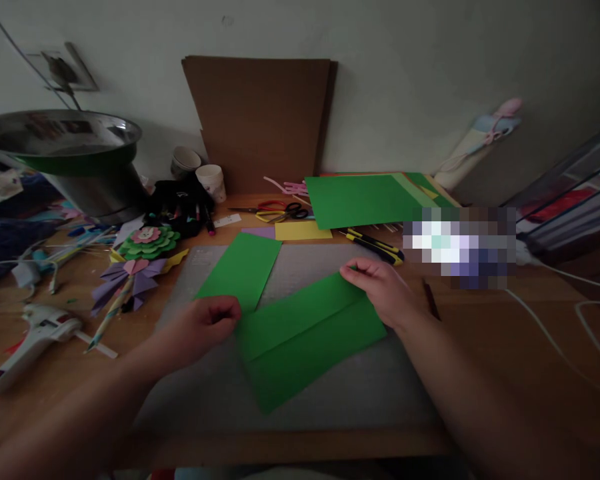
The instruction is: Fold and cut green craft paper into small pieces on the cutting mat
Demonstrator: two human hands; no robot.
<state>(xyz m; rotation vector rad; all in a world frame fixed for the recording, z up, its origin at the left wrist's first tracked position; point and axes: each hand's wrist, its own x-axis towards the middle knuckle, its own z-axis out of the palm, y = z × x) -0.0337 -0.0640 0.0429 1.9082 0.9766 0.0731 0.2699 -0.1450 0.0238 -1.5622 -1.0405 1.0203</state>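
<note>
A creased green paper (310,340) is held up at a tilt above the grey cutting mat (180,393). My right hand (380,287) pinches its upper right corner between thumb and fingers. At the paper's upper left corner my left hand (215,320) is closed, its fingertips against the edge. One long fold line runs across the sheet. Behind it, a smaller green piece (243,267) lies flat on the mat, its lower end partly hidden by my left hand.
Behind the mat are yellow-black cutters (375,247), scissors (285,213) and a green sheet stack (360,200). A paper flower (147,243), a glue gun (35,340) and a metal bin (90,167) stand or lie at left. Brown cardboard (265,120) leans on the wall.
</note>
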